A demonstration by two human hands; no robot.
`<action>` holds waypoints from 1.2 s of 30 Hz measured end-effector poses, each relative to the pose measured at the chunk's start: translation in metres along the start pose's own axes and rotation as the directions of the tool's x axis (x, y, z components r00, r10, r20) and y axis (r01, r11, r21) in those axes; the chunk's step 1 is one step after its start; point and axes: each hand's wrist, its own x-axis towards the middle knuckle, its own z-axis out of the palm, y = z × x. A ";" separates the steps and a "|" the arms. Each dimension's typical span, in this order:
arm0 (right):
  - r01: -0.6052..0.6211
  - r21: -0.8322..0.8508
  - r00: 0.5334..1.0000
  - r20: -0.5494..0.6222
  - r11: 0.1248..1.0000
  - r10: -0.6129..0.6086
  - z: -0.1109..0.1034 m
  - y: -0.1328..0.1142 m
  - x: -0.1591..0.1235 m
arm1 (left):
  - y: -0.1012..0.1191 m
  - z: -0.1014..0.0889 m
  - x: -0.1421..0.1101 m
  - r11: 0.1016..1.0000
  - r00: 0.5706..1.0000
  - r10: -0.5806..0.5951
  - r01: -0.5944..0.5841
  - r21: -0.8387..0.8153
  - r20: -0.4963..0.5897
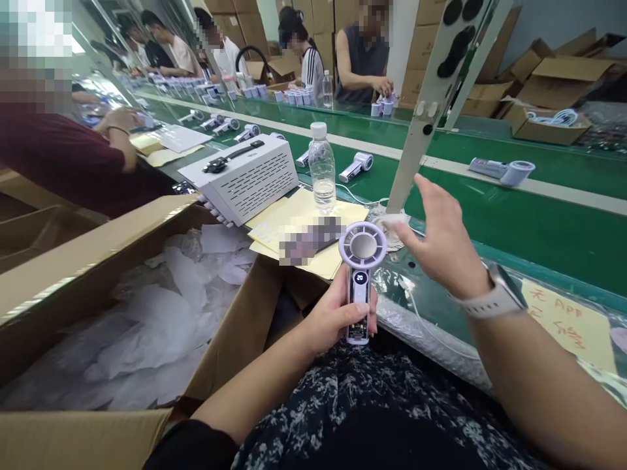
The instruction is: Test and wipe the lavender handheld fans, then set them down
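A lavender handheld fan (363, 245) stands upright in my left hand (343, 307), whose fingers wrap round its handle. Its small round display reads 20, and the see-through lower handle shows circuit parts. My right hand (443, 238) is raised over the bench edge, apart from the fan, with thumb and fingers spread and nothing in it. Just beyond its thumb lies a crumpled white cloth (398, 236) at the foot of a metal post (416, 130). A clear water bottle (322, 173) stands on yellow paper (274, 225) behind the fan.
An open carton (235, 352) of translucent plastic bags (157, 326) sits at my left. Past it is a white vented metal box (249, 179) with a black cable. More fans (503, 171) lie along the green conveyor belt (553, 160). Several co-workers sit or stand around it.
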 end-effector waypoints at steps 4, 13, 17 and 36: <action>-0.211 0.661 0.926 0.370 0.720 -0.068 0.010 -0.027 -0.054 | -0.007 0.002 0.006 1.000 0.999 -0.017 0.017 -0.015 0.040; -0.338 0.866 0.939 0.338 0.367 0.066 0.021 -0.025 -0.101 | -0.015 0.014 0.011 0.981 0.979 -0.155 0.137 0.137 0.135; -0.342 0.878 0.939 0.337 0.334 0.074 0.014 -0.020 -0.107 | -0.019 0.016 0.013 0.975 0.973 -0.187 0.168 0.144 0.133; -0.359 0.891 0.933 0.337 0.279 0.125 0.019 -0.005 -0.113 | -0.027 0.019 0.016 0.950 0.945 -0.303 0.288 0.123 0.127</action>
